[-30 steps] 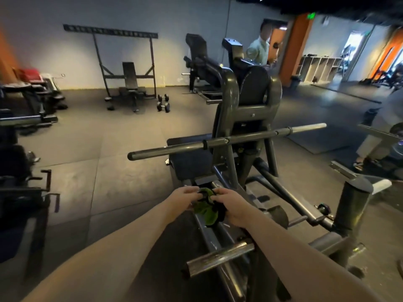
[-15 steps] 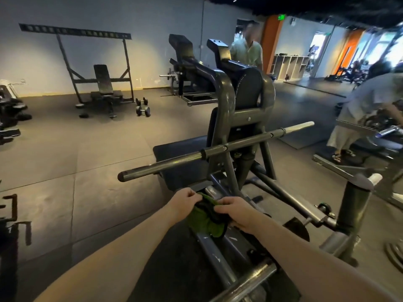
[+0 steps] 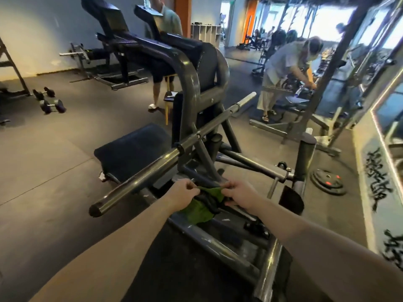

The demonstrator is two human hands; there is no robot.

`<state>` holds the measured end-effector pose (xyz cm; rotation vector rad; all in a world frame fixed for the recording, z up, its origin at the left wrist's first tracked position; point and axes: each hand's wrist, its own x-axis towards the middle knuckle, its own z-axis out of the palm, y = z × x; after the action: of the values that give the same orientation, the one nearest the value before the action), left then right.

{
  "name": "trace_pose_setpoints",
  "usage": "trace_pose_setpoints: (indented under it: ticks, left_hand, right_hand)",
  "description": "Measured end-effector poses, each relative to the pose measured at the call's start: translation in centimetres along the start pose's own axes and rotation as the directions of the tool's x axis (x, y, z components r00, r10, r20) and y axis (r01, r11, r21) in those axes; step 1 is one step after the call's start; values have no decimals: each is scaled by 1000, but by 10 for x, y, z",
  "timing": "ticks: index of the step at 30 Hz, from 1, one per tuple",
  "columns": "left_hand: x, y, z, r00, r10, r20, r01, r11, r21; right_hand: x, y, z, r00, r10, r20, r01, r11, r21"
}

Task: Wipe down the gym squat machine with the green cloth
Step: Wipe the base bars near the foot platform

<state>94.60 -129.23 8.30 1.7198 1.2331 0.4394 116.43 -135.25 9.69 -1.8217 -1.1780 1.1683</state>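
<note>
**Cloth pulled open, wiping yet to start**

Half a second ago we had both hands close together, with the green cloth [image 3: 198,212] bunched up between them. Now the hands have drawn apart and the cloth is stretched out along its top edge. We take this as getting the cloth ready, opening it to a usable face, rather than wiping. No part of the squat machine [image 3: 192,88] is under pressure from it yet, so in our judgement the cleaning itself is still ahead.

The left hand [image 3: 182,194] pinches the cloth's upper left corner between thumb and curled fingers. The right hand [image 3: 238,196] grips the upper right edge the same way. Neither hand is free.

The cloth spans the gap between the two hands, and most of it hangs below them. A dark fold shows across its middle. Its lower part droops towards the sloping lower rail [image 3: 218,240] of the machine, and we cannot tell whether it touches the metal. The long bar [image 3: 152,168] runs just beside the left hand, ahead of it and to the left, apart from the cloth. We think it is the nearest surface to wipe.
</note>
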Motion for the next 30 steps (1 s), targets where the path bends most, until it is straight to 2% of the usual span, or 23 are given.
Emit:
trace_pose_setpoints:
  ticks: [4, 10, 13, 15, 20, 25, 27, 30]
  left_hand:
    - [28, -11, 11, 995, 30, 94, -44, 988, 147]
    - [62, -11, 37, 966, 41, 257, -113, 956, 269]
    - [78, -13, 52, 964, 32, 266, -118, 942, 315]
    - [88, -16, 58, 967, 22, 253, -110, 935, 337]
    - [116, -30, 63, 970, -20, 242, -56, 951, 303]
    - [135, -44, 78, 904, -140, 404, -21, 930, 368]
    - [145, -44, 85, 885, -126, 449, -51, 931, 361]
    - [160, -35, 97, 820, -27, 571, -100, 977, 190]
  right_hand:
    - [-4, 5, -8, 997, 63, -52, -54, 985, 163]
    - [-7, 38, -36, 990, 123, -75, -85, 919, 384]
    - [1, 58, -43, 980, 141, -143, -73, 913, 402]
    - [7, 70, -45, 973, 157, -171, -59, 880, 472]
    - [19, 90, -45, 950, 191, -246, -3, 796, 606]
    - [27, 97, -33, 945, 228, -235, 8, 701, 714]
    - [30, 95, -28, 948, 238, -212, -14, 696, 718]
    - [38, 88, -30, 956, 217, -195, -46, 771, 635]
